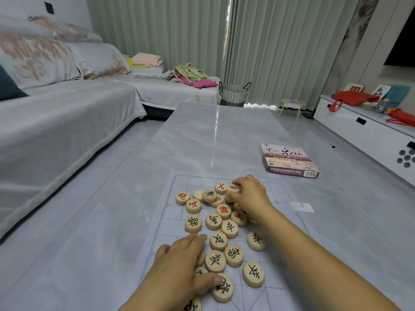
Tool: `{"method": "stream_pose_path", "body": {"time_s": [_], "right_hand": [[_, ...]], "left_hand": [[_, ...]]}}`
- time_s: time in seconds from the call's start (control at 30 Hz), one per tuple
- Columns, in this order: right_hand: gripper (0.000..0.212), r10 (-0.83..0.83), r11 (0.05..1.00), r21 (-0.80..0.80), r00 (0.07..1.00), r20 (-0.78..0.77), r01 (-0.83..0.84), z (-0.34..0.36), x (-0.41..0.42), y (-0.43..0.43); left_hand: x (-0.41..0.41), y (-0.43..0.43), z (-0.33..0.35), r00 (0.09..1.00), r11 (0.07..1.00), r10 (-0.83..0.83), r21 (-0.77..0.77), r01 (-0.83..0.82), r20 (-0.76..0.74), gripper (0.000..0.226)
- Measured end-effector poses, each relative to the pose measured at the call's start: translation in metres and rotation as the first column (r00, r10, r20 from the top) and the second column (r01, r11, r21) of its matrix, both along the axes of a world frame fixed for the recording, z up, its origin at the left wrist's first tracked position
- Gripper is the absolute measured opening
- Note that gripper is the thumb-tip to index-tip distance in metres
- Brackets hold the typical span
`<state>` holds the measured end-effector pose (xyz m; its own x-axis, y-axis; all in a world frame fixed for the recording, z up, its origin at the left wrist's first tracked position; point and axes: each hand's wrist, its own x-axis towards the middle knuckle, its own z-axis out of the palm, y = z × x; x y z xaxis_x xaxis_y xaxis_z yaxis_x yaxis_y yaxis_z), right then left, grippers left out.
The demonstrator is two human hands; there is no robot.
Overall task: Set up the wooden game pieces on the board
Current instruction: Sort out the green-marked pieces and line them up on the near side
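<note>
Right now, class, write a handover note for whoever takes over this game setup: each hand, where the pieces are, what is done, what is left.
Left hand: flat on pieces at the near edge of the board, thumb on one.
Right hand: fingers on pieces at the far side of the heap.
Pieces: loose jumble mid-board, red and dark mixed, some overlapping.
Box: on the table, far right.
Done: pieces out on board.
Left: sort, place every piece.

Lighting: soft, even daylight through the curtains point(280, 48), brightest at their centre gap. Glare: pale streak down the glossy surface point(215, 135); shadows faint. Quality: wide-angle bowing at edges, sofa point(56, 122) slightly soft, centre sharp.
</note>
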<state>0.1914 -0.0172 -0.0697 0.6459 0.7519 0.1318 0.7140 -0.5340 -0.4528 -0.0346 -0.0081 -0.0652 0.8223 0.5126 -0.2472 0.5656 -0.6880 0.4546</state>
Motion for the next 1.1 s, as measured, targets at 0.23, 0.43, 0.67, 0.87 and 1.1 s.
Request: {"method": "stream_pose_path", "body": {"time_s": [0.23, 0.43, 0.67, 0.87, 1.1], "right_hand": [[0.036, 0.188, 0.982, 0.062, 0.966, -0.177, -0.179, 0.009, -0.018, -0.13], [0.047, 0.263, 0.945, -0.17, 0.957, -0.119, -0.281, -0.011, -0.042, -0.16], [0.031, 0.243, 0.969, 0.056, 0.968, -0.062, -0.24, 0.015, -0.025, -0.082], [0.047, 0.221, 0.97, -0.119, 0.972, 0.084, -0.21, -0.001, -0.034, 0.024], [0.042, 0.142, 0.988, 0.066, 0.99, 0.005, -0.142, 0.005, -0.024, 0.007]], "left_hand": [[0.002, -0.001, -0.011, 0.999, 0.996, -0.031, 0.085, 0.032, -0.013, 0.069], [0.002, -0.005, -0.005, 0.999, 0.995, -0.006, 0.095, 0.002, 0.044, 0.06], [0.004, -0.001, -0.007, 0.998, 0.994, 0.004, 0.107, -0.01, 0.063, 0.063], [0.002, 0.004, -0.008, 0.999, 0.995, -0.038, 0.098, 0.036, 0.02, 0.065], [-0.001, 0.005, -0.005, 0.999, 0.996, -0.033, 0.083, 0.03, 0.035, 0.066]]}}
